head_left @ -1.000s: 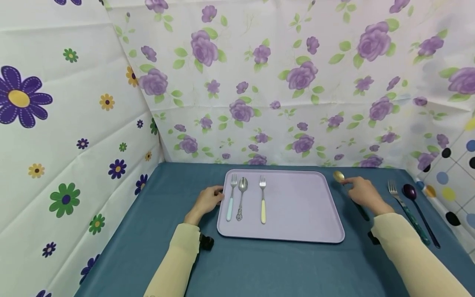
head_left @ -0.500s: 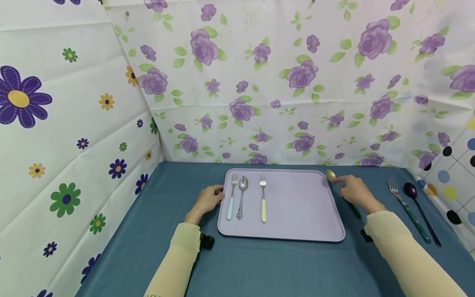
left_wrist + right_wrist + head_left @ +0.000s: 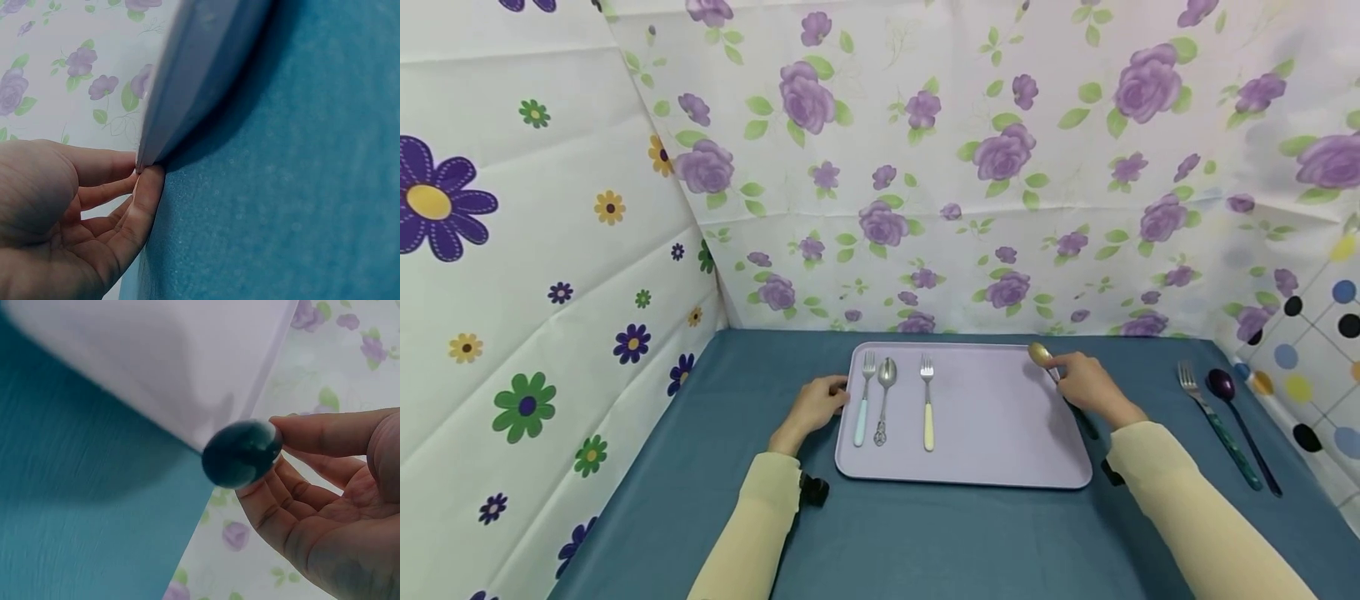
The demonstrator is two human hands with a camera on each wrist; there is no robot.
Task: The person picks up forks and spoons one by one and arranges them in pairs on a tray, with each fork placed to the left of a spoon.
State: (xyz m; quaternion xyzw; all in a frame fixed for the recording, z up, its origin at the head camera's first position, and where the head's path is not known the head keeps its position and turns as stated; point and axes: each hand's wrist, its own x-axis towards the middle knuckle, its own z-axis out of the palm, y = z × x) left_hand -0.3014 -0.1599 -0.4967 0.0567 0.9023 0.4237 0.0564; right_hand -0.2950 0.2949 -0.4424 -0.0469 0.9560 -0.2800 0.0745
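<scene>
Plainly gold-bowled, the spoon (image 3: 1040,355) has a seemingly dark-green handle (image 3: 1086,422).

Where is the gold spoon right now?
In the head view, the gold spoon is pinched by the right hand at the far right corner of the lavender tray.

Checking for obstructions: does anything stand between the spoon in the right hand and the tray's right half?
Nothing visible does. In the head view, the gold-bowled spoon in the right hand overlaps the right rim of the lilac tray; the yellow-handled fork lies farther left.
</scene>
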